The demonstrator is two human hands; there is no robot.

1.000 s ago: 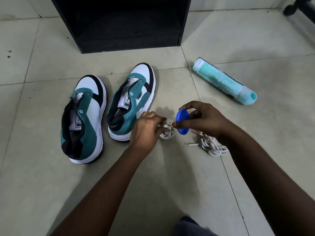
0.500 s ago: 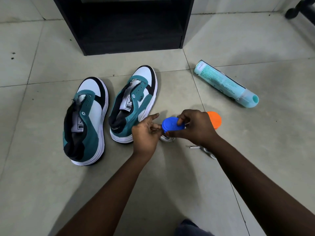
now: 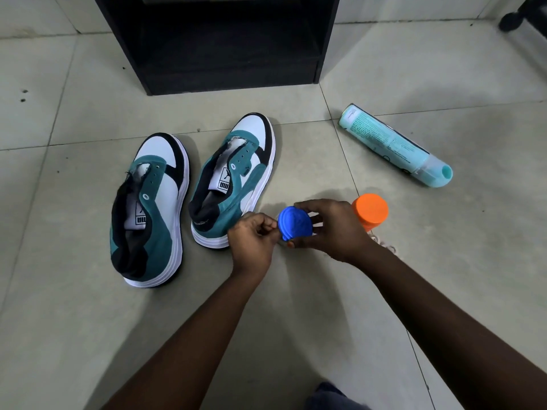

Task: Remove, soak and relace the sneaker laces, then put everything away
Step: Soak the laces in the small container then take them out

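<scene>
Two teal, white and black sneakers stand side by side on the floor tiles with bare eyelets, the left sneaker (image 3: pixel 149 208) nearer me than the right sneaker (image 3: pixel 236 179). My right hand (image 3: pixel 331 229) grips a blue ridged disc (image 3: pixel 295 223) from above and behind. My left hand (image 3: pixel 251 241) has curled fingers and pinches at the disc's left edge. A bit of white lace (image 3: pixel 384 245) shows on the floor behind my right wrist; the rest is hidden.
An orange round cap (image 3: pixel 371 211) stands just right of my right hand. A teal bottle (image 3: pixel 393 146) lies on its side at the right. A black open cabinet (image 3: pixel 225 39) stands behind the sneakers. A dark furniture foot (image 3: pixel 515 16) is at the top right.
My right hand moved left with the blue disc and uncovered the orange cap. My left hand came off the lace bundle and onto the disc's edge. That bundle is now out of sight.
</scene>
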